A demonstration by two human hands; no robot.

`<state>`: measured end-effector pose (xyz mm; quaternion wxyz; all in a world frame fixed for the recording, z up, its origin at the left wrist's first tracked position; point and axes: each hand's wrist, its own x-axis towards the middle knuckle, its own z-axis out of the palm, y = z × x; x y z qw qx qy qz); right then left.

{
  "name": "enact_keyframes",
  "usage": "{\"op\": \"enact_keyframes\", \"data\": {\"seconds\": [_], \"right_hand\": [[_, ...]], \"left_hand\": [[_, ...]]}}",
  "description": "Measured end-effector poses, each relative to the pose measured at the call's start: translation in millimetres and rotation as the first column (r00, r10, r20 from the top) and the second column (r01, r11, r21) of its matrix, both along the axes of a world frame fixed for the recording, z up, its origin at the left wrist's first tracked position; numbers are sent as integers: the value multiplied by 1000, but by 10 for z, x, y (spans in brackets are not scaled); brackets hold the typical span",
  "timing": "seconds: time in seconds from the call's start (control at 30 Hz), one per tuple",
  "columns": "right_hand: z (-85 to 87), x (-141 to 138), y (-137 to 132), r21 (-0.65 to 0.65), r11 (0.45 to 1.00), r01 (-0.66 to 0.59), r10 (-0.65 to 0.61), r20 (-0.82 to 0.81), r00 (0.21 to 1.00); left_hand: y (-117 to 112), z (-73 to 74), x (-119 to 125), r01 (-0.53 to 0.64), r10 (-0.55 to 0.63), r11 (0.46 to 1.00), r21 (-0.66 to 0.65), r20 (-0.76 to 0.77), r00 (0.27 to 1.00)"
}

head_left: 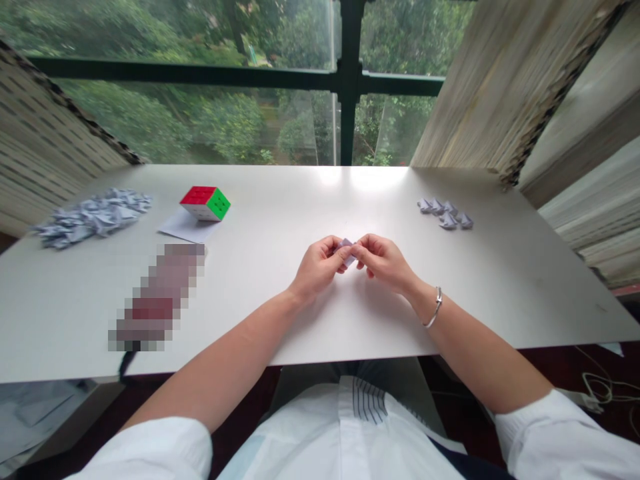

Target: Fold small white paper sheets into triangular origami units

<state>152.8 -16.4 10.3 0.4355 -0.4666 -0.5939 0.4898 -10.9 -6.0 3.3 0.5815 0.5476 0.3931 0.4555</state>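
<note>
Between my two hands, above the middle of the white table, is a small folded piece of pale paper [349, 252]. My left hand [323, 262] pinches its left side with thumb and fingers. From the right, my right hand [383, 260] pinches the same paper, the thumbs nearly meeting over it. Part of the paper is hidden behind the fingers, so its exact fold cannot be made out. A small group of folded paper pieces [445, 213] lies to the right, beyond my right hand.
A big heap of folded paper pieces [97, 217] covers the table's far left. A Rubik's cube [205, 203] rests on white paper sheets [183, 227]. Nearer lies a blurred-out object [160, 297] with a dark strap. The table [240, 320] ends at a window; curtains [465, 80] hang either side.
</note>
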Motion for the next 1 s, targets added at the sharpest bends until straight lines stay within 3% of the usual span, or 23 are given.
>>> {"op": "enact_keyframes", "data": {"seconds": [0.2, 0.43, 0.6, 0.8, 1.0], "right_hand": [[3, -10, -1, -13, 1000, 18, -18, -29, 999], [-45, 6, 16, 41, 999, -24, 21, 66, 998], [0, -4, -23, 91, 995, -29, 23, 72, 997], [23, -34, -38, 37, 999, -26, 26, -4, 1000], [14, -2, 6, -33, 999, -36, 34, -53, 998]], "left_hand": [[-24, 34, -2, 53, -53, 997, -58, -7, 999], [11, 29, -15, -36, 36, 999, -5, -67, 997], [7, 47, -11, -14, 14, 1000, -20, -15, 1000], [-5, 51, 8, -26, 27, 1000, -15, 46, 999], [2, 30, 3, -84, 84, 996, -9, 3, 996]]}}
